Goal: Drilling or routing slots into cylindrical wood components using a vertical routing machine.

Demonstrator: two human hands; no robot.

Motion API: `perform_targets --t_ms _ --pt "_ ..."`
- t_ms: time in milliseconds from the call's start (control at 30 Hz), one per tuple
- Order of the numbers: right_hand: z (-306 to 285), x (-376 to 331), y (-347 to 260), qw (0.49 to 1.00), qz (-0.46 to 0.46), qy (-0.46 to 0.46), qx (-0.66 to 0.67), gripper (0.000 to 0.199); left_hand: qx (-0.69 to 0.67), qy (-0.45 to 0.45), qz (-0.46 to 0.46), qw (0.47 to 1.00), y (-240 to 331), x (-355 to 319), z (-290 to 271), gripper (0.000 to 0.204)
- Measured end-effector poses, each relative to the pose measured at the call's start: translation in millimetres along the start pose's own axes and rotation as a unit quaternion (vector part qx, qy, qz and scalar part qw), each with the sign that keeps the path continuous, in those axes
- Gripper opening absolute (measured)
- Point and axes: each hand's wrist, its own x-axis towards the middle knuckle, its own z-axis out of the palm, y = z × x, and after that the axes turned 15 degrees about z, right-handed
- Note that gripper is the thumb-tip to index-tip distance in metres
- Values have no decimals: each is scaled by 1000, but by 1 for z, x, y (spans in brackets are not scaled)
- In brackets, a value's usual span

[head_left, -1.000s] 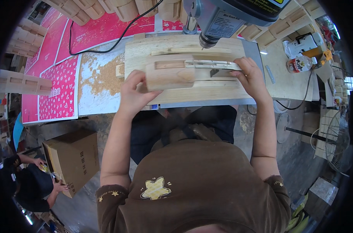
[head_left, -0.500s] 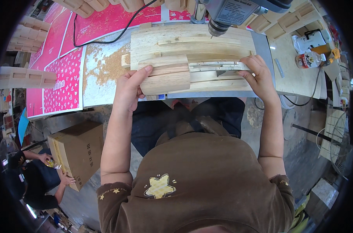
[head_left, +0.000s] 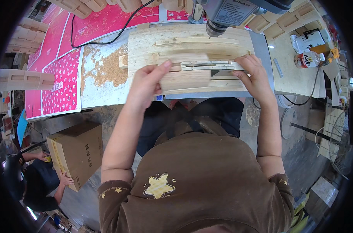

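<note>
In my left hand (head_left: 145, 83) is a pale wooden block (head_left: 188, 79), blurred by motion, with the thumb on top at its left end. My right hand (head_left: 256, 73) pinches the right end of a narrow whitish strip (head_left: 211, 66) with a long slot along it. The strip's left part lies over the block. Whether it sits in a groove there I cannot tell. Both are above a wooden board (head_left: 141, 40) fitted with thin wooden rails. Beyond them hangs the chuck of a bench drill (head_left: 215, 29), its bit apart from the block.
Sawdust (head_left: 106, 64) covers the bench to the left, beside pink patterned sheets (head_left: 60, 93) and a black cable (head_left: 124, 29). Stacked wooden blocks (head_left: 25, 79) stand far left. A bottle (head_left: 306, 60) is at right. Lower left, another person handles a cardboard box (head_left: 79, 151).
My left hand has moved right with the wooden block, which now reaches farther under the slotted strip. The right hand and strip have shifted slightly left.
</note>
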Motion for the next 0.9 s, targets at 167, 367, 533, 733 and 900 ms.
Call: perform_targets --t_ms 167,367,533,733,900 --pt "6 3 7 998 9 56 -24 32 -132 -61 8 989 -12 -1 23 37" --pt "7 18 20 994 42 100 -31 37 306 -32 440 844 -39 2 37 53" --pt "19 40 19 990 31 133 -29 38 421 20 470 776 -57 32 30 64" --pt "18 42 2 991 36 123 35 45 437 25 476 762 -62 38 7 55" --pt "-74 76 -10 892 -24 356 277 29 433 16 477 764 -61 39 10 54"
